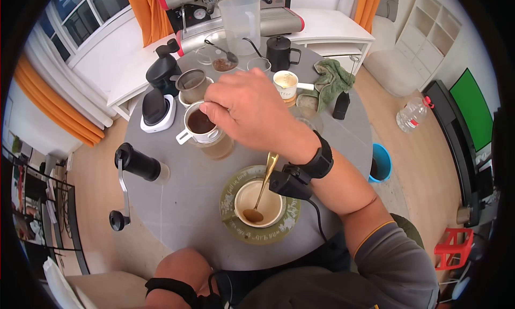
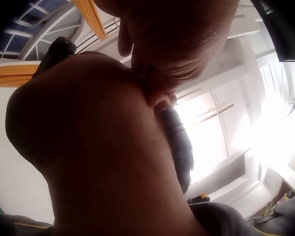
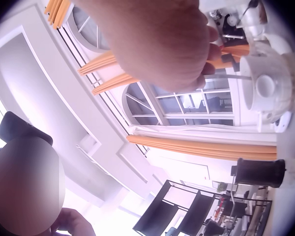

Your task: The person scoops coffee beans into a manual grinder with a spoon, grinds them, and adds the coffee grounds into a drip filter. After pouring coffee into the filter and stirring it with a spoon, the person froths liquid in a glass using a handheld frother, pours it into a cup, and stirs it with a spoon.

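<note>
As the right hand (image 1: 249, 110) reaches over the round tabletop (image 1: 188, 207): its curled fingers grip one end of a thin rod (image 3: 231, 76), the other end directed toward a white cup.
White cup (image 1: 200, 120): at 10 o'clock on the tabletop, below the fingertips, dark brown contents showing inside its rim.
Glass vessel (image 1: 220, 148): just beside the white cup and partly hidden by it, with something cloudy and tan within.
Metal cup (image 1: 192, 79): between 10 and 11 o'clock, topped by a mesh strainer.
Cream bowl (image 1: 260, 202): at 6 o'clock on a green lettered plate (image 1: 230, 223), holding a gold spoon (image 1: 253, 216) whose handle leans up toward the right wrist.
Glass cup (image 1: 224, 65): near 12 o'clock, brown granules at the bottom, a black spoon (image 1: 230, 57) resting across it.
Clear pitcher (image 1: 238, 22): upright at 12 o'clock, behind the glassware.
Black pot (image 1: 279, 54): lidded, between 12 and 1 o'clock, contents hidden.
Black grinder (image 1: 138, 161): at 9 o'clock, its crank outward.
Left hand (image 2: 182, 39): raised beside the person's head; whether its fingers are clenched, released or grasping cannot be told.
</note>
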{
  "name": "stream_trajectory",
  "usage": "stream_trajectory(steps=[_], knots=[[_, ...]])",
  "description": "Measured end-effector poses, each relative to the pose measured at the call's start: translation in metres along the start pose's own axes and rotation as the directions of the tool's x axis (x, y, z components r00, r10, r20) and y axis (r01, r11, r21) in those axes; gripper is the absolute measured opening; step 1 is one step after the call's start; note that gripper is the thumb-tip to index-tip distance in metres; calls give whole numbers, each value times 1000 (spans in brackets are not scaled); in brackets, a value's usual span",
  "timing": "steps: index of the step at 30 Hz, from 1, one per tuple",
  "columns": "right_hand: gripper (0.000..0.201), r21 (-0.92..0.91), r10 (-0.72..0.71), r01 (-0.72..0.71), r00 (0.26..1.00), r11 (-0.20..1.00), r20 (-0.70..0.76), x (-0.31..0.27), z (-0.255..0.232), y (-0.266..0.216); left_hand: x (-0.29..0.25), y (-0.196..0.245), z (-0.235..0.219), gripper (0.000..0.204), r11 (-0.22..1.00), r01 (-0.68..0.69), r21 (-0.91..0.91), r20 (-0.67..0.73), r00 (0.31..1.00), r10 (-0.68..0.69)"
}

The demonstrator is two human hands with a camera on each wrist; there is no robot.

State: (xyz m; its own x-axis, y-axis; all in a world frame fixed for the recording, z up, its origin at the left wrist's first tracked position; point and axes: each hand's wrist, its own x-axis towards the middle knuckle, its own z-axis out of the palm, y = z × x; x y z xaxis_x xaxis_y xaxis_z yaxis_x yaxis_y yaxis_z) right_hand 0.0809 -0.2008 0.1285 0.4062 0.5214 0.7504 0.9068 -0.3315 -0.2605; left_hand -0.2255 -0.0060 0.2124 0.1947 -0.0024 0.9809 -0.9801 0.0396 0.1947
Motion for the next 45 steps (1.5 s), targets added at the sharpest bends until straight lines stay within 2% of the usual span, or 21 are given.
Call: stream_trajectory(steps=[2,3,5,6,8,9,11,17,22,24,26,27,30,31,33,35,37,39,41,43,45], knots=[[14,3,-6,6,1000,1000,-10,0,0,0,-1,-8,8,17,976,-137,170,-87,984,153],[14,5,-21,21,999,1000,-25,0,0,0,1,-15,14,17,977,-124,172,-91,986,142],[15,17,-14,14,1000,1000,-27,0,0,1,6,-27,24,16,974,-200,104,-100,973,210],[16,19,-15,15,999,1000,-35,0,0,1,5,-19,19,16,976,-190,109,-101,974,201],[16,28,-8,9,1000,1000,-29,0,1,2,9,-2,6,16,997,-11,75,-42,999,14],[17,30,-5,6,1000,1000,-29,0,1,3,10,-1,2,16,997,-7,76,-45,999,10],[17,38,-4,5,1000,999,-24,1,0,4,12,-3,-5,16,996,84,-42,69,994,-81],[16,23,-27,28,999,999,-40,1,-1,5,17,6,-7,13,983,179,-31,91,980,-176],[15,75,-52,58,996,996,-78,2,3,7,16,11,-13,12,979,187,-79,93,979,-179],[15,98,15,-12,999,995,-34,2,1,5,16,8,-8,12,983,166,-74,105,982,-158],[15,95,22,-19,999,995,-32,1,0,5,14,1,5,11,990,135,-45,17,991,-134],[14,94,25,-22,999,995,-30,2,0,5,16,-8,8,11,990,138,-38,24,990,-137],[16,66,37,-36,999,997,-1,3,-2,6,30,-55,18,16,928,102,-358,141,989,-54],[16,84,35,-34,999,996,-11,4,-1,8,19,-83,69,10,979,-151,-138,-326,940,99],[19,68,-83,92,989,993,-121,5,3,13,13,-103,48,19,992,-74,-104,-254,966,45],[19,71,-74,84,989,994,-128,4,3,16,9,-123,25,55,997,66,-50,-147,987,-72],[19,72,-66,76,989,995,-131,4,2,17,-5,-165,17,63,984,176,3,-126,977,-175],[22,23,-54,56,996,998,-68,3,0,17,-28,-203,29,82,854,359,377,-238,928,-285],[24,30,-50,52,997,998,-61,3,-1,14,-53,-223,18,87,658,402,636,-141,900,-413],[25,30,-45,46,998,998,-53,3,-4,12,-77,-239,11,92,538,437,721,-150,856,-495],[25,80,42,-49,995,996,92,3,-7,10,-87,-246,10,93,508,464,726,-157,831,-534]])
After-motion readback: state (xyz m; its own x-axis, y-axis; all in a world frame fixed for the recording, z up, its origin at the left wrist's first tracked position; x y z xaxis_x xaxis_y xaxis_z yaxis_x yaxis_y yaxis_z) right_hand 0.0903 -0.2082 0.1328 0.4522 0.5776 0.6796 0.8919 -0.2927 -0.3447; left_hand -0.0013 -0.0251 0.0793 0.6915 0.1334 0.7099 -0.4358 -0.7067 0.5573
